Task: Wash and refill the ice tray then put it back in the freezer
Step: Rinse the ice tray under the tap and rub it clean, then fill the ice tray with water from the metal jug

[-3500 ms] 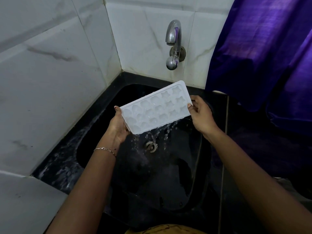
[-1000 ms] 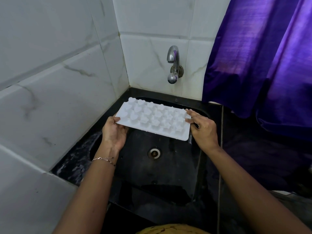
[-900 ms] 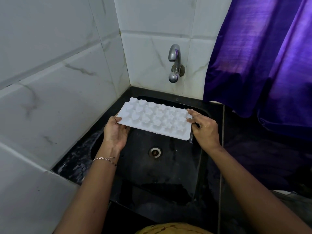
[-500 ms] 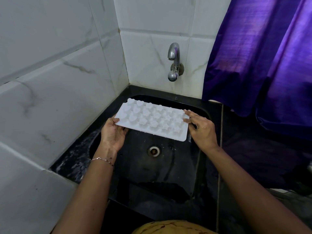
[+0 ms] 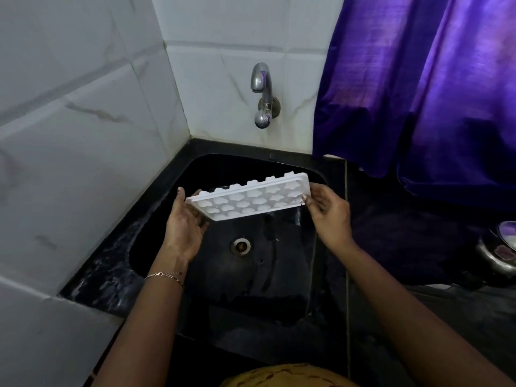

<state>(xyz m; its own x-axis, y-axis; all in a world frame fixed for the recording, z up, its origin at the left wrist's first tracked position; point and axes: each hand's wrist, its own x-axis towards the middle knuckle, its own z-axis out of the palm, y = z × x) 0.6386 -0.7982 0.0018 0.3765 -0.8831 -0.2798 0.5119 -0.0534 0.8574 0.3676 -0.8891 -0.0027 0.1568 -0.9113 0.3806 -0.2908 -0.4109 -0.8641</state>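
The white ice tray (image 5: 251, 201) hangs over the black sink (image 5: 282, 277), a little above the drain (image 5: 240, 245). It is tilted, far edge raised, and its shaped hollows face me. My left hand (image 5: 184, 227) cups its left end from below, thumb up against the edge. My right hand (image 5: 331, 216) pinches the right end with wet fingers. The steel tap (image 5: 262, 93) on the back wall is above and behind the tray; no water runs from it.
White marbled tiles (image 5: 83, 135) wall the left and back sides. A purple curtain (image 5: 418, 79) hangs at the right over the dark counter (image 5: 391, 247). A steel vessel (image 5: 499, 252) sits at the right edge. The sink's left rim is wet.
The tray drained over the sink, was held bumps up, and has now been turned so its hollows face me. Both hands kept hold of its ends.
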